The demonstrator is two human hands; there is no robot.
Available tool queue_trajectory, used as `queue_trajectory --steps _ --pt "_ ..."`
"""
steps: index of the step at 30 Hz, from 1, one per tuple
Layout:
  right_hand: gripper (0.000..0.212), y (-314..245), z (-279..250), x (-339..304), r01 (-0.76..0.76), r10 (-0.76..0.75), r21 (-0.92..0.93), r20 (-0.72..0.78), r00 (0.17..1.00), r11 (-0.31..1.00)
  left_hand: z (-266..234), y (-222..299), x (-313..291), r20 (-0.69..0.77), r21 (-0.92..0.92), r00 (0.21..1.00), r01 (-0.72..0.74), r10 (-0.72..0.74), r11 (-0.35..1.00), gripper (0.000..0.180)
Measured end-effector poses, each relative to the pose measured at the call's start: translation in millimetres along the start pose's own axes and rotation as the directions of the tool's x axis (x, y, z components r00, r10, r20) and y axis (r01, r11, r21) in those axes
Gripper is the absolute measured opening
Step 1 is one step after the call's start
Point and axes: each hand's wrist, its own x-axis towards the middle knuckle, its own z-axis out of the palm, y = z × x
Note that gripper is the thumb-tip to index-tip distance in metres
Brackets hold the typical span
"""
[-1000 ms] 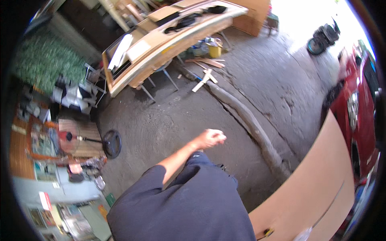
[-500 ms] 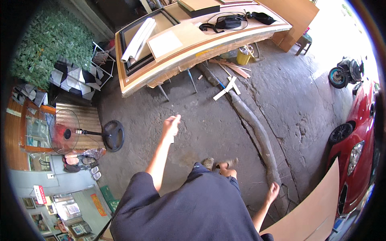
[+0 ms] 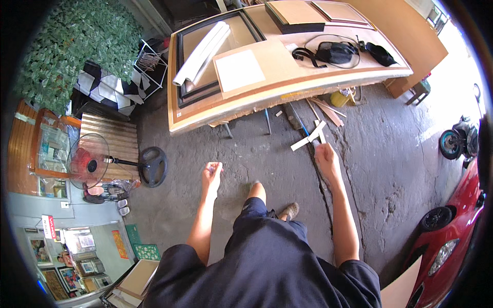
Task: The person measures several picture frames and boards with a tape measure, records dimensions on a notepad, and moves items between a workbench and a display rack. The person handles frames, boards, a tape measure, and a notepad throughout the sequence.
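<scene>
My left hand [image 3: 211,177] is held out over the floor with its fingers curled together. Whatever they hold, if anything, is too small to make out. My right hand [image 3: 327,156] is raised in front of me, its fingers bent inward and nothing visible in them. In the picture it overlaps the end of crossed pale wood strips [image 3: 309,136] lying on the floor beyond. Neither hand touches the worktable [image 3: 195,121] ahead. On that table lie white paper rolls [image 3: 203,54], a black frame [image 3: 179,69], a board with a white sheet [image 3: 239,71] and a black pouch [image 3: 336,52].
A standing fan [image 3: 92,165] with a round black base [image 3: 153,167] is on the left, below leafy greenery [image 3: 77,51]. A yellow bucket [image 3: 339,98] sits under the table edge. At right are a red car [image 3: 436,246] and a motorcycle [image 3: 454,139]. The concrete floor is cracked.
The table and floor strips have shifted right in view and the table looks nearer. My right hand has swung forward from low at the right. One foot has stepped ahead.
</scene>
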Motion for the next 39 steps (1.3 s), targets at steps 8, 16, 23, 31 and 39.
queue_trajectory --steps 8,16,23,31,39 --pt "0.04 -82.5 144.1 220.9 0.041 -0.03 -0.094 0.112 0.993 0.995 47.1 37.5 196.0 -0.163 -0.107 0.981 -0.126 0.108 0.986 0.035" --pt "0.058 -43.3 253.6 364.0 -0.148 0.121 -0.595 -0.086 0.989 0.79 78.1 79.1 330.6 -0.024 0.276 0.995 -0.084 0.095 0.957 0.059" --pt "0.056 -62.0 276.2 367.2 -0.347 0.345 -0.472 -0.095 0.934 0.81 71.0 66.2 356.4 0.087 0.247 0.988 -0.145 0.127 0.958 0.043" --pt "0.027 -64.0 226.7 370.3 -0.053 0.089 -0.345 0.089 0.992 0.937 5.7 78.0 356.3 0.372 -0.274 0.856 0.471 -0.359 0.838 0.027" --pt "0.057 9.0 83.0 441.9 -0.313 0.318 -0.576 -0.096 0.943 0.755 -85.6 50.2 354.0 0.432 -0.605 0.888 0.416 -0.159 0.679 0.017"
